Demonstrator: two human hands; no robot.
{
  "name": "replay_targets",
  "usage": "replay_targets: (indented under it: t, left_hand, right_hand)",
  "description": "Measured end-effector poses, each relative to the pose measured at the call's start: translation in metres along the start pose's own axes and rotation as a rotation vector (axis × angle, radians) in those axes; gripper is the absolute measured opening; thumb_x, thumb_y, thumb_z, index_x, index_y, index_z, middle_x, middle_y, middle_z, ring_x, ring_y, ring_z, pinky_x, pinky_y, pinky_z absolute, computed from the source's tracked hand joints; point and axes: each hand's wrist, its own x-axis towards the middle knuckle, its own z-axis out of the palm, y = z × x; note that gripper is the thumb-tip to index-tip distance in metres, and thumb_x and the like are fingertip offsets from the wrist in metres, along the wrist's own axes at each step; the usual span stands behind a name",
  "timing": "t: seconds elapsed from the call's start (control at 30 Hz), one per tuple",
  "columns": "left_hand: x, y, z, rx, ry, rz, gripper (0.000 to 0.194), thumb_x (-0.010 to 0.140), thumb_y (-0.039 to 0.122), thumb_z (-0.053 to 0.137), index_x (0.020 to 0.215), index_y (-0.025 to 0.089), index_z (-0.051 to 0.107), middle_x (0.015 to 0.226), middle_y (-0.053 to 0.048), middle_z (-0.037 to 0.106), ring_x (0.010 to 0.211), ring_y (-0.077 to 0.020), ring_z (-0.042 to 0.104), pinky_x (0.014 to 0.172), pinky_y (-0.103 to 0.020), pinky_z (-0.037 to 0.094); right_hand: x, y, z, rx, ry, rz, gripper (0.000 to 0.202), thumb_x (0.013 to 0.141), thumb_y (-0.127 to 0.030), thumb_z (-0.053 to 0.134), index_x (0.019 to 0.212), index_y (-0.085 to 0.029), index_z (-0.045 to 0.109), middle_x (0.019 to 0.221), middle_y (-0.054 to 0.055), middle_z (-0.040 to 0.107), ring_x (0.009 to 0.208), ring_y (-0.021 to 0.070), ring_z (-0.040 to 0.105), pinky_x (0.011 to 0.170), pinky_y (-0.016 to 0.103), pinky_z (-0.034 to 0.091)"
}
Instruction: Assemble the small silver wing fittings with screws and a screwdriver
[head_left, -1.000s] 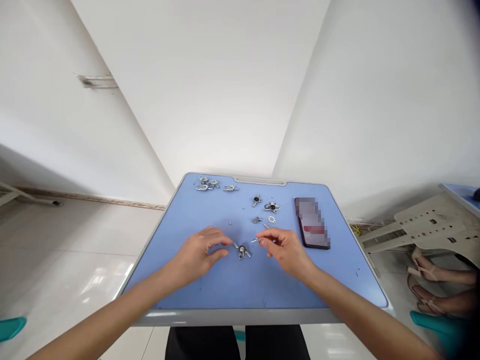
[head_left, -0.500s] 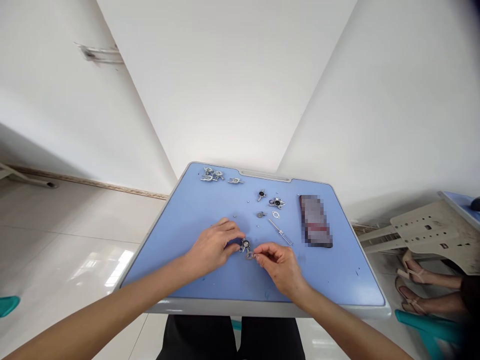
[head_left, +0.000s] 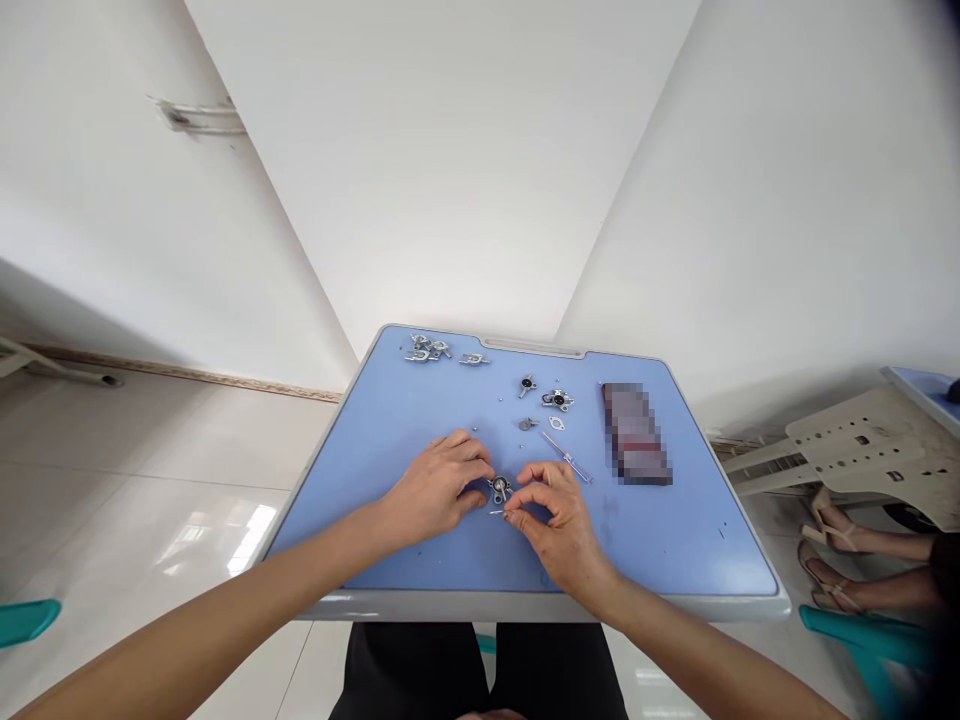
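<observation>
A small metal housing with a round dark opening (head_left: 500, 487) lies on the blue tabletop in front of me. My left hand (head_left: 439, 490) is closed at its left side, thumb and fingertips gripping its edge. My right hand (head_left: 556, 515) pinches a thin flat metal plate (head_left: 496, 513), seen nearly edge-on just in front of the housing. The fingertips partly hide that plate. Beyond my right hand lie a slim screwdriver with a clear handle (head_left: 566, 456), a flat oval plate with holes (head_left: 556, 423) and a small grey metal part (head_left: 528, 424).
Further back are a similar housing (head_left: 528, 384), a cluster of housings (head_left: 557, 400), a metal pile (head_left: 427, 349) and a single bracket-like part (head_left: 474, 359). A blurred phone-like object (head_left: 637, 435) lies right. Tiny bits dot the table (head_left: 352, 440). A person's feet (head_left: 832, 560) show at right.
The plate in my right hand has turned from showing its ring-like face to nearly edge-on. My right fingers have come closer to the housing. The whole view has shifted slightly.
</observation>
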Motion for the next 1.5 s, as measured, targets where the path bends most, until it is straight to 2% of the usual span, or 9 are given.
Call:
replay_targets:
  t: [0.13, 0.3, 0.43, 0.57, 0.9, 1.13, 1.3, 1.4, 1.5]
  left_hand:
    - [-0.003, 0.000, 0.005, 0.000, 0.027, -0.015, 0.018, 0.083, 0.014, 0.066, 0.100, 0.021, 0.070, 0.101, -0.005, 0.067, 0.099, -0.0246, 0.052, 0.081, -0.037, 0.042]
    - [-0.004, -0.001, 0.008, -0.018, 0.054, 0.006, 0.028, 0.082, 0.011, 0.065, 0.108, 0.023, 0.067, 0.106, -0.005, 0.067, 0.101, -0.0248, 0.052, 0.082, -0.037, 0.041]
    - [-0.004, 0.000, 0.008, -0.059, 0.059, -0.001, 0.031, 0.081, 0.012, 0.068, 0.109, 0.025, 0.066, 0.112, -0.003, 0.066, 0.107, -0.0255, 0.051, 0.085, -0.039, 0.041]
    - [-0.005, 0.003, 0.009, -0.086, 0.065, -0.011, 0.032, 0.080, 0.013, 0.071, 0.110, 0.025, 0.065, 0.114, -0.002, 0.066, 0.110, -0.0258, 0.051, 0.087, -0.040, 0.040]
    - [-0.002, 0.006, 0.014, -0.108, 0.091, 0.001, 0.023, 0.088, 0.008, 0.060, 0.101, 0.024, 0.069, 0.096, -0.001, 0.069, 0.096, -0.0216, 0.053, 0.081, -0.036, 0.039]
    - [-0.006, 0.010, 0.014, -0.179, 0.089, -0.059, 0.034, 0.081, 0.010, 0.067, 0.111, 0.024, 0.062, 0.099, -0.001, 0.069, 0.098, -0.0219, 0.055, 0.086, -0.038, 0.040]
    - [-0.006, 0.014, 0.021, -0.130, 0.137, -0.110, 0.032, 0.079, 0.013, 0.070, 0.107, 0.023, 0.059, 0.102, -0.001, 0.069, 0.097, -0.0227, 0.057, 0.085, -0.039, 0.041]
    - [-0.005, 0.016, 0.022, -0.100, 0.163, -0.118, 0.023, 0.082, 0.013, 0.067, 0.102, 0.023, 0.060, 0.098, 0.000, 0.069, 0.095, -0.0222, 0.058, 0.083, -0.037, 0.040]
    - [-0.004, 0.017, 0.021, -0.072, 0.181, -0.095, 0.016, 0.085, 0.014, 0.065, 0.097, 0.023, 0.062, 0.095, 0.001, 0.070, 0.092, -0.0212, 0.059, 0.080, -0.036, 0.040]
  right_hand:
    - [0.003, 0.002, 0.002, -0.036, 0.061, 0.007, 0.010, 0.079, -0.021, 0.069, 0.073, -0.029, 0.071, 0.107, 0.002, 0.062, 0.111, 0.0251, 0.049, 0.103, 0.048, 0.029]
    - [0.009, 0.000, -0.009, 0.003, -0.002, 0.092, 0.009, 0.081, -0.022, 0.068, 0.074, -0.028, 0.069, 0.118, 0.001, 0.063, 0.124, 0.0265, 0.044, 0.108, 0.052, 0.025]
    - [0.010, -0.001, -0.021, -0.039, -0.081, 0.037, 0.010, 0.082, -0.022, 0.068, 0.073, -0.028, 0.069, 0.134, -0.001, 0.059, 0.136, 0.0279, 0.032, 0.111, 0.056, 0.022]
    - [0.011, 0.003, -0.024, -0.095, -0.085, -0.020, 0.012, 0.082, -0.019, 0.069, 0.074, -0.028, 0.070, 0.142, -0.003, 0.054, 0.140, 0.0281, 0.027, 0.112, 0.058, 0.018]
    - [0.020, 0.001, -0.008, -0.082, -0.040, 0.034, 0.015, 0.083, -0.017, 0.066, 0.071, -0.025, 0.067, 0.132, 0.001, 0.061, 0.130, 0.0274, 0.038, 0.107, 0.056, 0.028]
    - [0.017, -0.007, 0.004, -0.171, 0.060, 0.055, 0.014, 0.082, -0.015, 0.062, 0.070, -0.023, 0.061, 0.124, 0.004, 0.065, 0.126, 0.0292, 0.042, 0.099, 0.053, 0.032]
    - [0.019, -0.011, 0.005, -0.245, 0.050, 0.038, 0.018, 0.086, -0.018, 0.060, 0.069, -0.023, 0.055, 0.106, 0.003, 0.069, 0.112, 0.0257, 0.052, 0.092, 0.047, 0.037]
    - [0.018, -0.010, 0.001, -0.245, 0.027, 0.031, 0.014, 0.090, -0.021, 0.055, 0.076, -0.024, 0.056, 0.104, 0.002, 0.068, 0.107, 0.0245, 0.055, 0.091, 0.047, 0.039]
    - [0.013, -0.004, -0.007, -0.203, 0.024, -0.022, 0.013, 0.092, -0.018, 0.049, 0.094, -0.025, 0.059, 0.111, 0.003, 0.066, 0.110, 0.0233, 0.053, 0.093, 0.046, 0.042]
